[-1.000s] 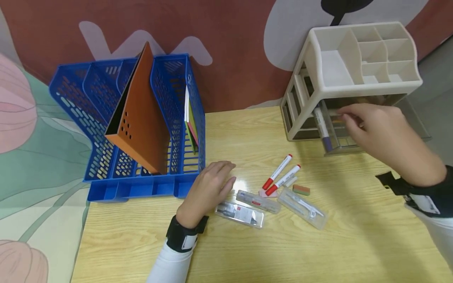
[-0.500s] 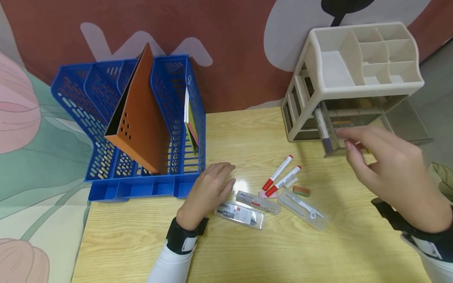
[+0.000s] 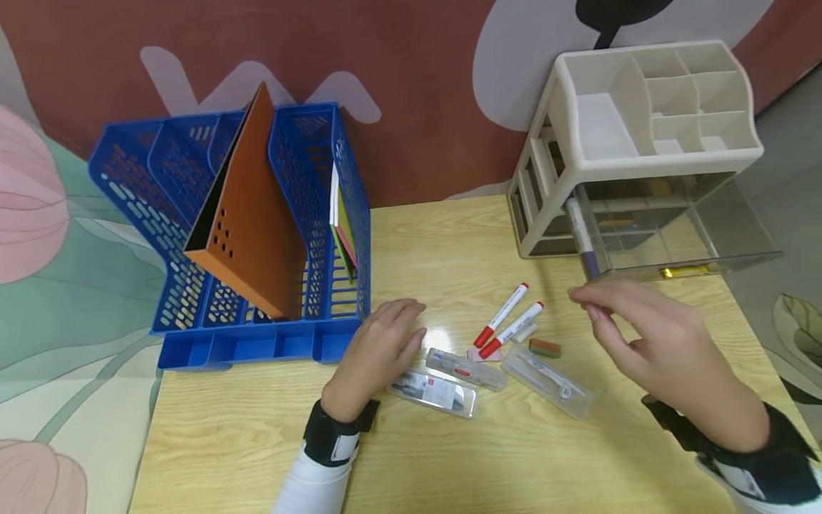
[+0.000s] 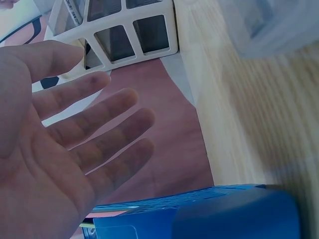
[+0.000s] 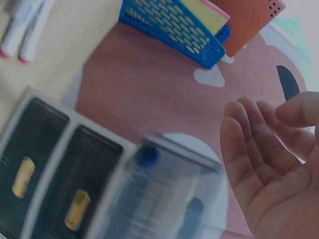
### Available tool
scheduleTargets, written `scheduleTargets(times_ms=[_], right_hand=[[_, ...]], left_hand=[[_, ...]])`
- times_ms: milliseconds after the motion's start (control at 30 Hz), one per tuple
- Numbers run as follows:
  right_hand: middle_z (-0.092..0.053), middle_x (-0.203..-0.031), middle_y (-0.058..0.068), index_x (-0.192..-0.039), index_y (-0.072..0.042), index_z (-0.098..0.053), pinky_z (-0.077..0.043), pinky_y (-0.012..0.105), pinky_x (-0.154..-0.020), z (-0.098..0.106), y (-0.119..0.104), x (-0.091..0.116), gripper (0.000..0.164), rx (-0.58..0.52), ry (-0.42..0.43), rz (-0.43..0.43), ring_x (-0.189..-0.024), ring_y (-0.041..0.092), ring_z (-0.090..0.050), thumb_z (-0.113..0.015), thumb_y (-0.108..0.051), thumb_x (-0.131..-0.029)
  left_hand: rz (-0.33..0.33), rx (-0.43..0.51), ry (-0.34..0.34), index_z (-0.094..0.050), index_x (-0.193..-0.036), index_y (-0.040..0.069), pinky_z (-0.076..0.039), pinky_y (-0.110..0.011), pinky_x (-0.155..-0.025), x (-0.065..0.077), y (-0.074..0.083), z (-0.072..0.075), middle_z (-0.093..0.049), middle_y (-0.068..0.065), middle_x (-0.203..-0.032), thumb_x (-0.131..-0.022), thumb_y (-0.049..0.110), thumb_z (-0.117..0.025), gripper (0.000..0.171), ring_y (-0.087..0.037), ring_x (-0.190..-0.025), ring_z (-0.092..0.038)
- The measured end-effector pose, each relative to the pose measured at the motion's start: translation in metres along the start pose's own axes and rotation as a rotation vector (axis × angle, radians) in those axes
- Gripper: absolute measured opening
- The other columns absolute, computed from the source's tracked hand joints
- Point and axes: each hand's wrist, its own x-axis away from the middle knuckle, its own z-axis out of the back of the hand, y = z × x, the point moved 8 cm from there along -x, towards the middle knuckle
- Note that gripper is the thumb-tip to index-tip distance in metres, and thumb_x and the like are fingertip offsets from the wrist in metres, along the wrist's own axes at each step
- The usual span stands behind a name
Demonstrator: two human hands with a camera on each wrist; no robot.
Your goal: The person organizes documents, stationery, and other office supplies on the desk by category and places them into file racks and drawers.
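My left hand (image 3: 375,350) has its fingers extended and holds nothing. It lies beside a clear plastic case with a pen-like item (image 3: 433,392) and the front of the blue file rack (image 3: 250,339). My right hand (image 3: 655,343) hovers in front of the pulled-out clear drawer (image 3: 738,235), fingers loosely bent with nothing between them. A white marker with a purple cap (image 3: 581,232) lies along the drawer's left side. Two red-capped white markers (image 3: 511,330), an orange-green eraser (image 3: 544,348), a second slim case (image 3: 465,369) and a third clear case (image 3: 548,382) lie between the hands.
A cream desktop organizer (image 3: 668,168) with divided top compartments stands at the back right. The rack holds an orange folder (image 3: 257,214) and thin booklets (image 3: 343,221). A patterned cloth (image 3: 424,93) hangs behind the wooden table (image 3: 443,471).
My right hand has withdrawn from inside the drawer, moving toward me and slightly left. The drawer stays pulled out. The left hand has hardly moved.
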Motion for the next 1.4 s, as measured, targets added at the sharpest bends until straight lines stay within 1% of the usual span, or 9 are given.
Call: scheduleTargets(times_ms=[367, 600, 667, 767, 867, 1033, 1167, 1300, 1400], right_hand=[[-0.077, -0.106, 0.003, -0.109, -0.008, -0.077, -0.058, 0.013, -0.073, -0.045, 0.010, 0.028, 0.041, -0.074, -0.130, -0.101, -0.090, 0.018, -0.074, -0.047, -0.038, -0.108], [-0.077, -0.106, 0.005, -0.109, -0.009, -0.076, -0.060, 0.022, -0.077, -0.065, 0.022, 0.035, 0.051, -0.052, -0.150, -0.092, -0.092, 0.022, -0.075, -0.041, -0.045, -0.109], [-0.076, -0.108, 0.005, -0.109, -0.008, -0.075, -0.060, 0.026, -0.080, -0.072, 0.028, 0.037, 0.034, -0.030, -0.175, -0.096, -0.096, 0.022, -0.073, -0.053, -0.034, -0.107], [-0.074, -0.107, 0.005, -0.108, -0.008, -0.075, -0.060, 0.035, -0.080, -0.083, 0.037, 0.040, 0.013, -0.010, -0.226, -0.120, -0.097, 0.022, -0.071, -0.073, -0.010, -0.095], [-0.074, -0.103, 0.007, -0.105, -0.005, -0.074, -0.061, 0.041, -0.073, -0.094, 0.048, 0.045, 0.026, -0.001, -0.271, -0.190, -0.091, 0.023, -0.071, -0.081, 0.003, -0.082], [-0.072, -0.097, 0.012, -0.106, 0.000, -0.073, -0.063, 0.042, -0.066, -0.109, 0.069, 0.053, 0.018, -0.054, -0.332, -0.384, -0.082, 0.027, -0.073, -0.077, -0.002, -0.088], [-0.071, -0.100, 0.017, -0.111, 0.003, -0.071, -0.063, 0.045, -0.070, -0.117, 0.077, 0.058, 0.021, -0.107, -0.370, -0.464, -0.086, 0.032, -0.074, -0.072, -0.001, -0.091], [-0.069, -0.109, 0.016, -0.115, 0.000, -0.071, -0.062, 0.049, -0.079, -0.124, 0.077, 0.055, 0.023, -0.098, -0.412, -0.433, -0.097, 0.032, -0.071, -0.074, -0.002, -0.092], [-0.067, -0.118, 0.015, -0.114, -0.002, -0.071, -0.059, 0.052, -0.087, -0.129, 0.072, 0.049, 0.025, -0.060, -0.435, -0.346, -0.107, 0.033, -0.066, -0.077, -0.002, -0.090]], left_hand=[[0.012, 0.006, -0.001, -0.069, -0.128, 0.004, -0.055, -0.044, -0.105, 0.002, -0.002, -0.003, -0.070, -0.013, -0.130, -0.098, 0.019, -0.070, 0.033, -0.029, -0.122, -0.066], [0.011, 0.009, 0.000, -0.070, -0.126, 0.004, -0.055, -0.044, -0.104, 0.003, -0.002, -0.002, -0.070, -0.013, -0.129, -0.098, 0.020, -0.071, 0.032, -0.029, -0.122, -0.066], [0.013, 0.008, -0.003, -0.070, -0.126, 0.005, -0.055, -0.044, -0.104, 0.003, -0.002, -0.002, -0.070, -0.013, -0.129, -0.098, 0.020, -0.071, 0.032, -0.028, -0.122, -0.066], [0.014, 0.007, -0.008, -0.070, -0.126, 0.005, -0.055, -0.044, -0.105, 0.003, -0.002, -0.002, -0.070, -0.013, -0.129, -0.098, 0.020, -0.070, 0.031, -0.028, -0.122, -0.066], [0.013, 0.004, -0.009, -0.070, -0.126, 0.004, -0.055, -0.043, -0.105, 0.003, -0.002, -0.003, -0.070, -0.013, -0.130, -0.098, 0.019, -0.070, 0.031, -0.028, -0.123, -0.066], [0.012, 0.006, -0.006, -0.070, -0.125, 0.004, -0.055, -0.044, -0.105, 0.003, -0.003, -0.002, -0.070, -0.014, -0.129, -0.099, 0.019, -0.070, 0.031, -0.028, -0.123, -0.066], [0.015, 0.002, -0.013, -0.070, -0.126, 0.004, -0.055, -0.044, -0.105, 0.004, -0.003, -0.003, -0.070, -0.014, -0.130, -0.099, 0.019, -0.069, 0.032, -0.029, -0.123, -0.066], [0.015, -0.001, -0.014, -0.070, -0.126, 0.004, -0.055, -0.044, -0.105, 0.004, -0.003, -0.004, -0.070, -0.014, -0.130, -0.099, 0.020, -0.070, 0.032, -0.029, -0.123, -0.066], [0.016, 0.000, -0.012, -0.070, -0.126, 0.005, -0.055, -0.044, -0.105, 0.004, -0.003, -0.004, -0.070, -0.014, -0.130, -0.099, 0.020, -0.070, 0.032, -0.029, -0.122, -0.066]])
